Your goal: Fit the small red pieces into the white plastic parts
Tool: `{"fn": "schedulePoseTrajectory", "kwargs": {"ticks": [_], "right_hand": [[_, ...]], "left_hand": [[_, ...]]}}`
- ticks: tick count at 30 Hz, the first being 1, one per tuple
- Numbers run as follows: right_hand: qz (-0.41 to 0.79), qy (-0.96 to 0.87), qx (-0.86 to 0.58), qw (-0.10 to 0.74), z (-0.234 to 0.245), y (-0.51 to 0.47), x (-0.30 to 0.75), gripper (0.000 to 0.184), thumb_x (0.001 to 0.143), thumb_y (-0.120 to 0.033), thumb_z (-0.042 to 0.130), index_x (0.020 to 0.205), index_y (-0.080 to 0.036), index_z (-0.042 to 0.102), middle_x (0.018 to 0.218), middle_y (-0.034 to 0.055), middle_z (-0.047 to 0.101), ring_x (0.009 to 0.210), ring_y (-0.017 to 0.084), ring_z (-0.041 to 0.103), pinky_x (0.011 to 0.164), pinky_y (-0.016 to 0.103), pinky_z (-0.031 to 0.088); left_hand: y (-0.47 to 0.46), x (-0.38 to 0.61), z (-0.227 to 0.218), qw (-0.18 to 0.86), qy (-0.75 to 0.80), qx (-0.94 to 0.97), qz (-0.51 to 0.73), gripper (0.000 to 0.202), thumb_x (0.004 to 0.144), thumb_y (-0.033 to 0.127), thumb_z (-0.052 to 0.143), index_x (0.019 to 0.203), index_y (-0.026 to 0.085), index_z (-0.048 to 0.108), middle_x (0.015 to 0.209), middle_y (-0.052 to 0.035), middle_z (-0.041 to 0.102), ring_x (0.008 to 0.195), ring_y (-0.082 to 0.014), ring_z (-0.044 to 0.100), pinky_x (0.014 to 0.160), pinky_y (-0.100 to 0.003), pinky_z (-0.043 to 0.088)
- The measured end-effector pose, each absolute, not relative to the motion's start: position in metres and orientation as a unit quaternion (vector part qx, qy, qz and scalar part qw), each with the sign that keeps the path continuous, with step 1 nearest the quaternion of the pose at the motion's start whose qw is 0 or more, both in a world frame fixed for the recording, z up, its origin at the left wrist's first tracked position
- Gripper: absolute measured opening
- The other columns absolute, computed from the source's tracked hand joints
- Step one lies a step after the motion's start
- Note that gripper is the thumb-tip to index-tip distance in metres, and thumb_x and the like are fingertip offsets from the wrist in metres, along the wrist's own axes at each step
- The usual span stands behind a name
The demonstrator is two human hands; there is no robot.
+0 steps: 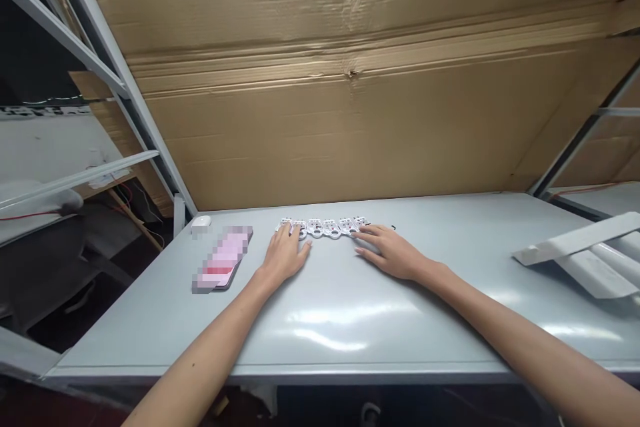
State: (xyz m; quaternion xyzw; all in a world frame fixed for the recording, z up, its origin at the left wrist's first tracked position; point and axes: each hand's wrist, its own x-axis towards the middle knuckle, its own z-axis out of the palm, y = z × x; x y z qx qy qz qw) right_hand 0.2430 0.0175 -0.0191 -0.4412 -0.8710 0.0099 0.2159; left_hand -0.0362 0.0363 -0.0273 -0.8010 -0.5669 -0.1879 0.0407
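Observation:
A row of several small white pieces with ring-shaped lower ends (pixel 331 227) lies across the far middle of the grey tabletop (pixel 350 307); their exact kind is too small to tell. My left hand (pixel 286 253) rests palm down at the row's left end, fingers stretched out and fingertips over the pieces there. At the right end, my right hand (pixel 387 250) lies flat with spread fingers, its fingertips touching or just beside the last pieces. Both hands partly hide the ends of the row. A small dark bit shows just beyond my right hand.
A phone (pixel 225 259) with a blurred screen lies left of my left hand. Behind it sits a small white case (pixel 201 221). White folded strips (pixel 590 253) lie at the right. Cardboard (pixel 340 140) walls the back, and a metal frame post (pixel 145 113) rises at the left.

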Motion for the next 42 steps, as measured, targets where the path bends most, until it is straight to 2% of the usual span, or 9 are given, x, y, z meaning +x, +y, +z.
{"fn": "schedulePoseTrajectory", "kwargs": {"ticks": [4, 9, 14, 23, 26, 30, 36, 42], "right_hand": [[0.003, -0.874, -0.437, 0.211, -0.02, 0.018, 0.243, 0.045, 0.097, -0.046, 0.043, 0.129, -0.022, 0.061, 0.128, 0.014, 0.063, 0.121, 0.034, 0.054, 0.1, 0.053, 0.045], [0.006, -0.869, -0.443, 0.222, -0.021, 0.017, 0.243, 0.044, 0.096, -0.045, 0.044, 0.13, -0.022, 0.061, 0.131, 0.0145, 0.061, 0.122, 0.035, 0.054, 0.102, 0.054, 0.043], [0.002, -0.866, -0.452, 0.213, -0.025, 0.019, 0.244, 0.05, 0.096, -0.047, 0.043, 0.133, -0.018, 0.058, 0.135, 0.0167, 0.058, 0.127, 0.036, 0.05, 0.104, 0.054, 0.042], [0.028, -0.836, -0.492, 0.242, -0.027, 0.021, 0.24, 0.051, 0.096, -0.051, 0.04, 0.133, -0.019, 0.056, 0.145, 0.0167, 0.047, 0.132, 0.032, 0.045, 0.107, 0.049, 0.04], [0.034, -0.845, -0.482, 0.227, -0.027, 0.02, 0.237, 0.054, 0.096, -0.053, 0.04, 0.136, -0.019, 0.054, 0.146, 0.0171, 0.046, 0.136, 0.033, 0.041, 0.108, 0.051, 0.038], [0.017, -0.859, -0.474, 0.191, -0.027, 0.019, 0.235, 0.058, 0.096, -0.056, 0.038, 0.137, -0.018, 0.054, 0.147, 0.0188, 0.045, 0.137, 0.036, 0.038, 0.108, 0.054, 0.037], [0.004, -0.858, -0.481, 0.182, -0.029, 0.02, 0.235, 0.059, 0.096, -0.055, 0.037, 0.14, -0.019, 0.051, 0.149, 0.0169, 0.043, 0.138, 0.034, 0.037, 0.11, 0.051, 0.035], [0.007, -0.842, -0.515, 0.163, -0.028, 0.023, 0.238, 0.056, 0.097, -0.049, 0.037, 0.142, -0.019, 0.05, 0.149, 0.0159, 0.044, 0.138, 0.034, 0.037, 0.11, 0.051, 0.034]], "left_hand": [[0.034, -0.035, -0.024, 0.034, -0.561, -0.809, -0.172, 0.043, 0.096, 0.039, 0.044, 0.127, 0.01, 0.05, 0.139, -0.0217, 0.048, 0.133, -0.0356, 0.043, 0.106, -0.049, 0.038], [0.032, -0.034, -0.021, 0.03, -0.547, -0.82, -0.168, 0.037, 0.096, 0.037, 0.045, 0.123, 0.013, 0.052, 0.133, -0.0179, 0.054, 0.131, -0.0335, 0.045, 0.108, -0.049, 0.037], [0.029, -0.031, -0.015, 0.006, -0.555, -0.82, -0.143, 0.038, 0.096, 0.035, 0.044, 0.126, 0.012, 0.05, 0.139, -0.0187, 0.05, 0.134, -0.0348, 0.041, 0.109, -0.051, 0.035], [0.024, -0.028, -0.007, -0.062, -0.555, -0.816, -0.152, 0.05, 0.101, 0.05, 0.031, 0.136, 0.019, 0.046, 0.148, -0.0143, 0.043, 0.141, -0.032, 0.033, 0.113, -0.05, 0.029], [0.023, -0.027, -0.005, -0.07, -0.554, -0.817, -0.144, 0.053, 0.101, 0.051, 0.029, 0.138, 0.016, 0.045, 0.151, -0.0157, 0.039, 0.143, -0.0316, 0.03, 0.114, -0.048, 0.027], [0.022, -0.026, -0.003, -0.077, -0.549, -0.821, -0.135, 0.053, 0.102, 0.048, 0.026, 0.138, 0.015, 0.047, 0.15, -0.0143, 0.042, 0.142, -0.0282, 0.031, 0.116, -0.044, 0.026], [0.015, -0.02, -0.006, -0.058, -0.556, -0.814, -0.159, 0.056, 0.101, 0.051, 0.025, 0.141, 0.018, 0.044, 0.155, -0.013, 0.033, 0.147, -0.0294, 0.02, 0.117, -0.049, 0.02], [0.006, -0.01, -0.006, -0.102, -0.546, -0.821, -0.129, 0.058, 0.101, 0.056, 0.025, 0.147, 0.023, 0.04, 0.158, -0.0118, 0.026, 0.147, -0.0323, 0.016, 0.116, -0.057, 0.018]]}}
